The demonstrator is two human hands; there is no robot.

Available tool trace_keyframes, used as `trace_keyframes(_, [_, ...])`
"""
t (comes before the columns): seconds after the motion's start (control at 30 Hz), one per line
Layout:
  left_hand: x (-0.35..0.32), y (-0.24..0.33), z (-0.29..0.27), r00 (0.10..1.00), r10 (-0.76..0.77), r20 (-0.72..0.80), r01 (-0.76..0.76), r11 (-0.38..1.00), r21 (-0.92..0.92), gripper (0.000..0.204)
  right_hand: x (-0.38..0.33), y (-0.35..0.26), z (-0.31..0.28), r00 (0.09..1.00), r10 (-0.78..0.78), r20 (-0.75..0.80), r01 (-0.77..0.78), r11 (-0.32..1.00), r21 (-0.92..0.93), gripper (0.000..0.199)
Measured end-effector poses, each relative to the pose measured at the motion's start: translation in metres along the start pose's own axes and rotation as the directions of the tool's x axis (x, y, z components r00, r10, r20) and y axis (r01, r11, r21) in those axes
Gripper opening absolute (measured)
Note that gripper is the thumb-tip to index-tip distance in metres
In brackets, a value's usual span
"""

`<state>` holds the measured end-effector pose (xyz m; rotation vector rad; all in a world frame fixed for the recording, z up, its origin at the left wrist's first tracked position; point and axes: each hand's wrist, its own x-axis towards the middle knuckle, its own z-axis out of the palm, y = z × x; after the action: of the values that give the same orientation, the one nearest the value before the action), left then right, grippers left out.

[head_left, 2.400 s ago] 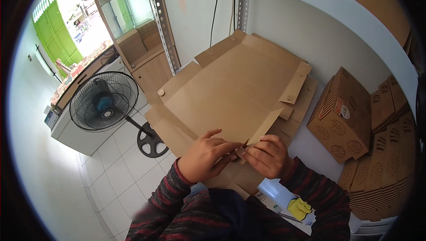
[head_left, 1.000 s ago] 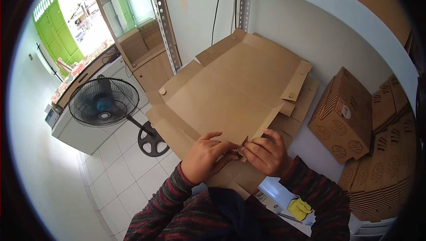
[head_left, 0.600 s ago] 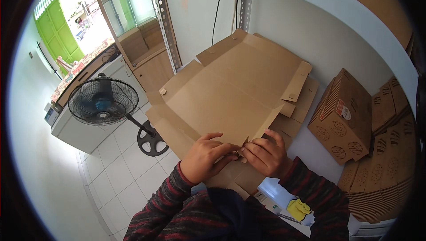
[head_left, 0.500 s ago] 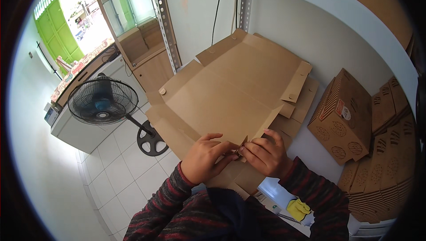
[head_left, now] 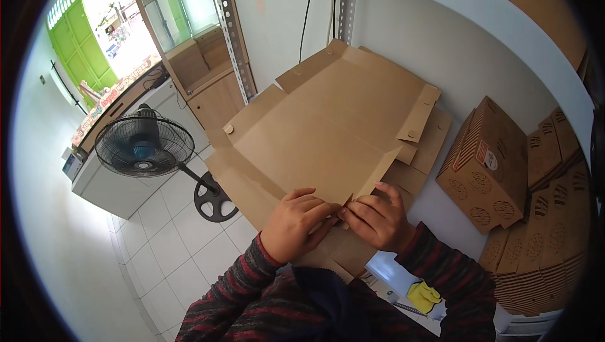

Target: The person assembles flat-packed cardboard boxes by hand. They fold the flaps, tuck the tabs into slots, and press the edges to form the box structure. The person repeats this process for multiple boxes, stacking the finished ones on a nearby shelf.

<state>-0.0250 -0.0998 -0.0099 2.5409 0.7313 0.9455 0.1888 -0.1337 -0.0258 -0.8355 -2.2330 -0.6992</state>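
Observation:
A large brown cardboard box blank [head_left: 309, 121] lies opened out before me, its side flaps partly raised and small round tabs at some corners. At its near right corner my left hand [head_left: 297, 222] and my right hand [head_left: 380, 217] meet, fingertips almost touching. Both pinch the folded corner flaps of the blank, the left from one side and the right from the other. My right index finger points upward, off the cardboard. The fingers hide the exact fold between them. Beneath this blank, more flat cardboard [head_left: 430, 143] sticks out on the right.
Assembled printed boxes [head_left: 488, 165] and stacked folded ones [head_left: 542, 241] stand at the right on a white table [head_left: 444, 197]. A black pedestal fan [head_left: 146, 143] is at the left on a tiled floor. A perforated metal post [head_left: 236, 46] rises behind. A yellow cloth [head_left: 424, 296] lies below my right forearm.
My left hand has drawn slightly closer to my right, and the corner flap between them is pressed lower. The right hand and the blank stay nearly in place.

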Motion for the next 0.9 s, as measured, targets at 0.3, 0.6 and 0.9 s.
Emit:
trace_keyframes(0.3, [0.001, 0.007, 0.001, 0.998, -0.019, -0.053, 0.016, 0.998, -0.057, 0.019, -0.001, -0.001, -0.005, 0.999, 0.030, 0.028, -0.031, 0.999, 0.036, 0.015])
trace_keyframes(0.6, [0.002, 0.004, 0.010, 0.987, -0.061, -0.151, 0.045, 0.993, -0.105, 0.013, -0.005, 0.001, -0.001, 1.000, -0.002, 0.028, 0.001, 1.000, 0.010, 0.016])
trace_keyframes(0.9, [0.002, 0.005, 0.010, 0.983, -0.064, -0.171, 0.055, 0.997, -0.060, 0.013, -0.006, -0.002, -0.001, 1.000, 0.004, -0.015, -0.004, 1.000, -0.007, 0.016])
